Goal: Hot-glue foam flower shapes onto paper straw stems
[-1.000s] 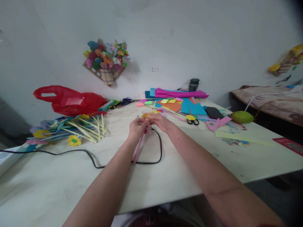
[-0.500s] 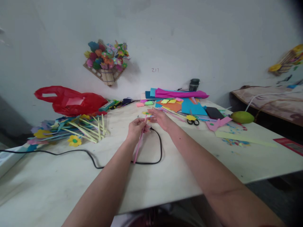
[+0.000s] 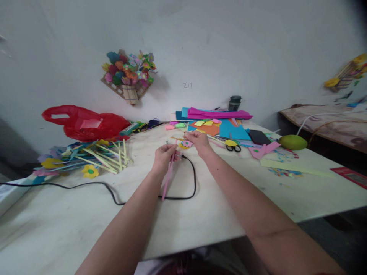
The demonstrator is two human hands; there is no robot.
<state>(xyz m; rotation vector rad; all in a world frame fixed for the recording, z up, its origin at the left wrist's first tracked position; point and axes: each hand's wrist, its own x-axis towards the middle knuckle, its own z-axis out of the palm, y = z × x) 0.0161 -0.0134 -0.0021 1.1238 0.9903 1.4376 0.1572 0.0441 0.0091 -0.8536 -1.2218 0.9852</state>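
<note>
My left hand [image 3: 164, 156] is closed around a thin pink paper stem [image 3: 168, 177], which slants down toward me across the black cable [image 3: 183, 198]. Just to the right, my right hand [image 3: 198, 142] is closed in a pinch, its fingertips at the top edge of a paper flower [image 3: 187, 143] with pink petals and a green centre. Some yellow shows under that flower, close to the cable's plug end. A small yellow piece lies behind my left fingertips, too blurred to make out.
Finished paper flowers and pale yellow strips [image 3: 100, 160] lie at left before a red plastic bag [image 3: 86, 122]. Coloured sheets [image 3: 235, 130], black-handled scissors [image 3: 233, 148], a phone [image 3: 259, 136] and a green fruit-like object [image 3: 293, 142] are at right.
My right hand has gone from flat, stretched fingers beside my left hand to a pinch slightly further right. The pink flower now shows at its fingertips. My left hand stays on the stem.
</note>
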